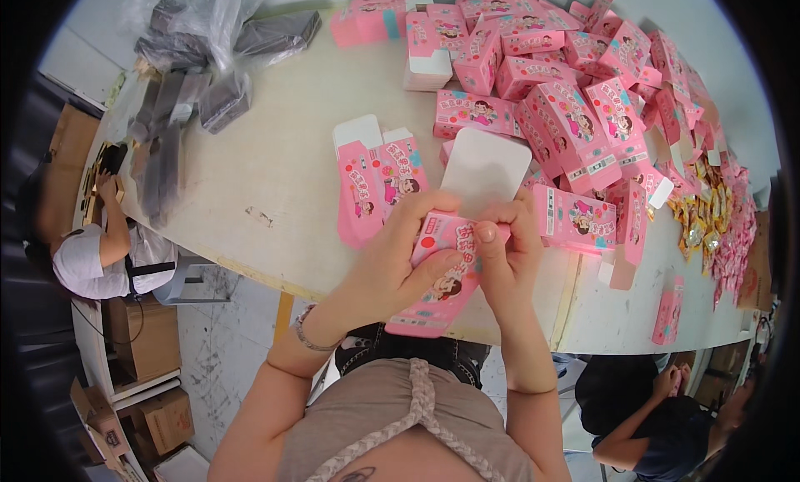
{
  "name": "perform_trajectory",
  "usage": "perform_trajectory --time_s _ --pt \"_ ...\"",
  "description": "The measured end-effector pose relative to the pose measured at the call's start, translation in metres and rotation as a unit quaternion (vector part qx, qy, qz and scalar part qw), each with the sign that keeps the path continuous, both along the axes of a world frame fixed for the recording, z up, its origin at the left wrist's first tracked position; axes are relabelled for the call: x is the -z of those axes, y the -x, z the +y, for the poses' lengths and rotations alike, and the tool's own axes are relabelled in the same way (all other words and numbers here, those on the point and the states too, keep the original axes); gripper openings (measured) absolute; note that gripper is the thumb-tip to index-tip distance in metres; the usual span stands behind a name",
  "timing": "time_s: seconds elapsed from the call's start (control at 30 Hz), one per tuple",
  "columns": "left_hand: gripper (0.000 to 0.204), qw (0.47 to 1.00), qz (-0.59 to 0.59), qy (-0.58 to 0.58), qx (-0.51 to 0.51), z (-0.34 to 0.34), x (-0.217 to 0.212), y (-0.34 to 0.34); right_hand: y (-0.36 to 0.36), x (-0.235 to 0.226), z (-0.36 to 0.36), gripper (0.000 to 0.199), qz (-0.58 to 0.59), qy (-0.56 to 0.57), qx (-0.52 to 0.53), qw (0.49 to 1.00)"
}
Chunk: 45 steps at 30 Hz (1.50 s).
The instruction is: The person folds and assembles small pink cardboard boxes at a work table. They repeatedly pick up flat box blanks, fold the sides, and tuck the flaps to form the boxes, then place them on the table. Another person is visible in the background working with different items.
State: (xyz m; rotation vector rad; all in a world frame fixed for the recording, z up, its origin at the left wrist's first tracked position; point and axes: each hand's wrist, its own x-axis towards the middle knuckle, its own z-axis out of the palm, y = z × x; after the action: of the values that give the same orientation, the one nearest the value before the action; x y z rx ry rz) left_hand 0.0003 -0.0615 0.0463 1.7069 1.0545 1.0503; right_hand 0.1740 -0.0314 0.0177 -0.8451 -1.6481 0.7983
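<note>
A pink printed carton (442, 307) is between my two hands, above the table's near edge. My left hand (408, 269) grips its left side, with the thumb lying across the printed face. My right hand (510, 261) closes on the upper right corner, thumb pressed against the front. Just past my fingers a white card panel (487, 167) stands out; whether it belongs to the held carton I cannot tell. To the left of my hands lie flattened pink cartons (358, 194), with white flaps at their far ends.
Many pink cartons (567, 119) are heaped at the far right, beside gold and pink wrapped packets (708, 215). One slim pink carton (667, 315) lies near the right front edge. Dark boxes in clear plastic (225, 99) fill the far left. People sit at left (100, 249) and lower right (658, 415).
</note>
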Motion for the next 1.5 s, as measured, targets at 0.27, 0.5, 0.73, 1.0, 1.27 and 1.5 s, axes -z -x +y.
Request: perform_trajectory --time_s 0.27,0.5,0.73,1.0,1.27,1.5 --pt "0.059 0.999 -0.037 0.021 -0.019 -0.009 0.005 0.004 0.003 -0.028 -0.004 0.015 0.142 0.172 -0.046 0.974" --pt "0.067 0.998 -0.049 -0.029 -0.025 -0.012 0.014 0.011 -0.004 -0.044 -0.012 0.021 0.034 0.147 -0.099 0.984" --pt "0.054 0.997 -0.069 -0.017 -0.013 -0.016 0.025 0.020 -0.008 -0.045 -0.025 0.039 -0.146 0.084 -0.186 0.968" --pt "0.045 0.946 -0.112 -0.017 -0.304 0.002 0.046 0.057 -0.001 0.015 0.060 0.069 -0.073 0.085 0.155 0.982" --pt "0.045 0.939 -0.023 -0.013 -0.342 0.007 0.053 0.062 0.054 0.022 0.036 0.025 -0.134 0.216 0.077 0.964" --pt "0.049 0.889 -0.384 0.171 -0.182 0.028 0.012 0.037 0.019 -0.041 -0.012 0.042 -0.293 0.002 -0.117 0.949"
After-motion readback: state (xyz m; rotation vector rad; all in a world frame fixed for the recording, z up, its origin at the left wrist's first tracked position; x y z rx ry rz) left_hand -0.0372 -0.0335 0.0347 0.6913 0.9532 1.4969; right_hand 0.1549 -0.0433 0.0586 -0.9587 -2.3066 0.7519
